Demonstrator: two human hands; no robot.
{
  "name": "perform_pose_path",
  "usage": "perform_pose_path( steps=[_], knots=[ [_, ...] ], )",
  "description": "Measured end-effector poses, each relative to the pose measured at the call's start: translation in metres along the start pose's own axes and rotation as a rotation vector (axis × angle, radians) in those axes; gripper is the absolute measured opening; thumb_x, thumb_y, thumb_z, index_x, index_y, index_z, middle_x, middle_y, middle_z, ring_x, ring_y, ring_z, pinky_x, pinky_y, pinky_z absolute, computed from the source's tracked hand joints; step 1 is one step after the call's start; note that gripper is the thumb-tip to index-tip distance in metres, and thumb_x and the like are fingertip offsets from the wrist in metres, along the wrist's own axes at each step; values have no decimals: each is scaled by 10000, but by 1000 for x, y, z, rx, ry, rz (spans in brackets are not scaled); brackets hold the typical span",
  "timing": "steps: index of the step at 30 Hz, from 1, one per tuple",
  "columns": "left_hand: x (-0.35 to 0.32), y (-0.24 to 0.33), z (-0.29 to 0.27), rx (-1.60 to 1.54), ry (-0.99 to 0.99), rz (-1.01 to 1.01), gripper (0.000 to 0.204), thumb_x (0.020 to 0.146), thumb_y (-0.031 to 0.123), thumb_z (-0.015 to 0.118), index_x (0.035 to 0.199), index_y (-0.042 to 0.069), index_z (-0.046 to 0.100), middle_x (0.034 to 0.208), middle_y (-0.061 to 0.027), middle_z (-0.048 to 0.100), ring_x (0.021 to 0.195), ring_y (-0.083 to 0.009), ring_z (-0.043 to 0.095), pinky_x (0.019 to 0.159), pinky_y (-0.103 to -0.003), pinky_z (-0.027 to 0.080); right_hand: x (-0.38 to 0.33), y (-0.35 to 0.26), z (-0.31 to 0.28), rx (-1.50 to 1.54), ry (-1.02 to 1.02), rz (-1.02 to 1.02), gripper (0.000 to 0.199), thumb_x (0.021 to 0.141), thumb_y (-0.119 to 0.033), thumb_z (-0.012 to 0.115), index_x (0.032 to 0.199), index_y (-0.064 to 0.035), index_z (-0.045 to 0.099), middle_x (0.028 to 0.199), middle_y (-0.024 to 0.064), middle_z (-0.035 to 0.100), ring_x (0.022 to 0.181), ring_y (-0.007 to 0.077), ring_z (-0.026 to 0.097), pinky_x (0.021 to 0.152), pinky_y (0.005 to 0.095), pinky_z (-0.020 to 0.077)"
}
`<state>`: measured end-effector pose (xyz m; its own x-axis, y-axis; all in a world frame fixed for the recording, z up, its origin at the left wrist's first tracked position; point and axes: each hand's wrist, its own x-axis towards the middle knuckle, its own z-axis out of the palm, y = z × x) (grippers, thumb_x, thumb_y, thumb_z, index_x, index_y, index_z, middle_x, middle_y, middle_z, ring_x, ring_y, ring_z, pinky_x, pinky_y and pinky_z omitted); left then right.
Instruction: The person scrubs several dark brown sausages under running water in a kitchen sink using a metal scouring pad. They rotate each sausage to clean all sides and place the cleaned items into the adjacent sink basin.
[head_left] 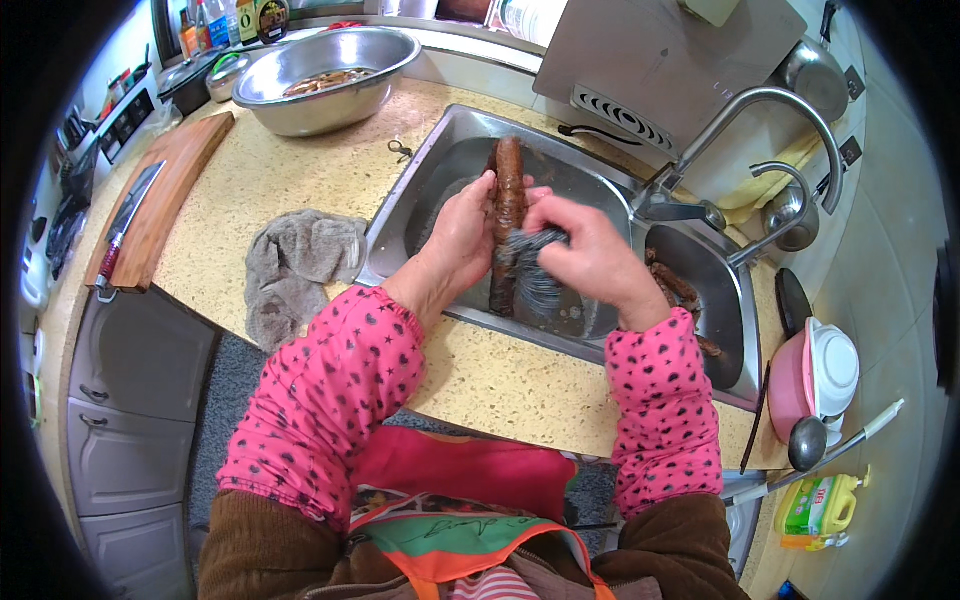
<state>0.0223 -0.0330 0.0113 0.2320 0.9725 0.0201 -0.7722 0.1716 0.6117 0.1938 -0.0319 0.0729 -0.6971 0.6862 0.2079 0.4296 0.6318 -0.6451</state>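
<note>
My left hand [462,232] grips a long dark reddish-brown cured sausage [508,190] and holds it upright over the left basin of a steel double sink [420,185]. My right hand [590,255] presses a grey steel-wool scrubber [533,262] against the sausage's middle. Both forearms wear pink spotted sleeve covers. More sausages [678,288] lie in the right basin.
A grey rag [295,265] lies on the speckled counter left of the sink. A large steel bowl [325,70] stands at the back. A cleaver [125,222] rests on a wooden board [165,195]. The tap [745,125] arches over the sink. A pink pot [812,375] and ladle [810,442] sit right.
</note>
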Motion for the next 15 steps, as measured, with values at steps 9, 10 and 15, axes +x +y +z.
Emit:
perform_pose_path(
  steps=[9,10,15],
  knots=[
    [-4,-5,7,-56,-177,98,297,1022,205,457,1283,64,448,1208,-99,555,1104,-213,575,932,-407,513,9,-11,-11,-70,630,-235,379,814,-40,666,1187,-53,604,1072,90,632,947,212,581,844,320,465],
    [-3,-6,5,-21,-196,107,288,1019,201,466,1273,65,454,1205,-97,552,1108,-212,571,940,-394,508,11,-15,-5,-144,616,-286,397,806,-43,672,1196,-55,599,1086,104,630,977,239,579,868,334,460],
    [0,-9,4,-44,-92,163,307,1000,160,501,1291,89,437,1173,-52,547,1075,-181,572,934,-370,499,13,-8,12,-364,507,-351,317,754,-16,703,1055,-45,608,992,119,610,925,319,557,817,386,464]
  ],
)
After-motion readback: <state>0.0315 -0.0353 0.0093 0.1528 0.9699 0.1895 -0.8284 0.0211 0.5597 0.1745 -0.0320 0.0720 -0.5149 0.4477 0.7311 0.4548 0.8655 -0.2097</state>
